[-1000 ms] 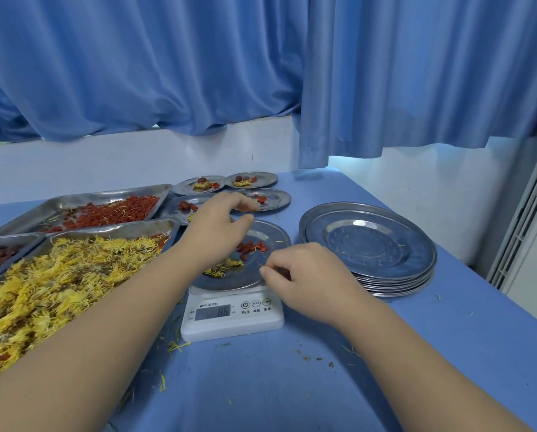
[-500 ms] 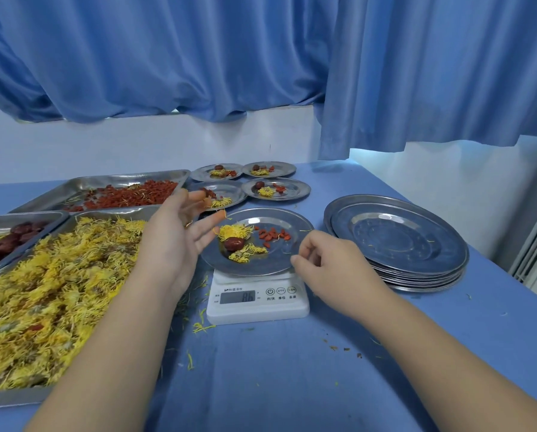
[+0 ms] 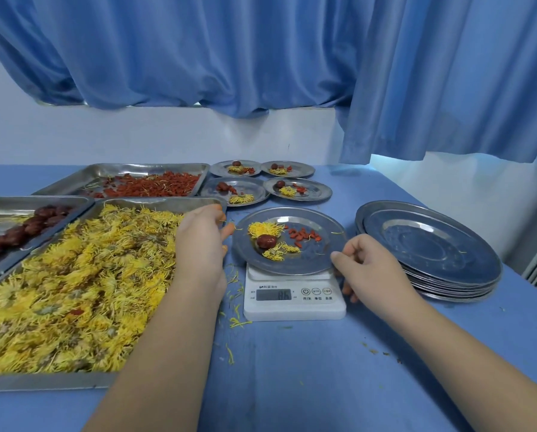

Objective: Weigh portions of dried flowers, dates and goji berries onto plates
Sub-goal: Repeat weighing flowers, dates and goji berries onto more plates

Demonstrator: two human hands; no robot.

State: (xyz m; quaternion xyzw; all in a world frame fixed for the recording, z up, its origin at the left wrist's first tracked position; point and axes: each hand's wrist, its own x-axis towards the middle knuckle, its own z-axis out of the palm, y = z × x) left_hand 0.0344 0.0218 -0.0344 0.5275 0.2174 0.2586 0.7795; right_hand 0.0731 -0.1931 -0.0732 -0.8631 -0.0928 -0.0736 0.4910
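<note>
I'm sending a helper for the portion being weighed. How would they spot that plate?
On the blue table, find the white scale right of the tray of yellow flowers. The plate sits on it; the four other filled plates lie on the table behind.

Blue curtain (image 3: 261, 57) above white wall (image 3: 136, 138), blue tablecloth (image 3: 292, 385) below

Left grip (image 3: 202, 236): bare hand, plain; rounded knuckles, short fingers.
Left fingertips (image 3: 229, 228): orange tint at the ends. Stain or cover, can't tell.
Left forearm (image 3: 167, 338): bare from wrist to near frame edge; smooth, gets wider toward near side.
Right grip (image 3: 371, 265): bare hand, plain; thumb & knuckles in view.
Right forearm (image 3: 463, 353): bare from wrist to near-right frame edge; smooth, unmarked, same look as left.
</note>
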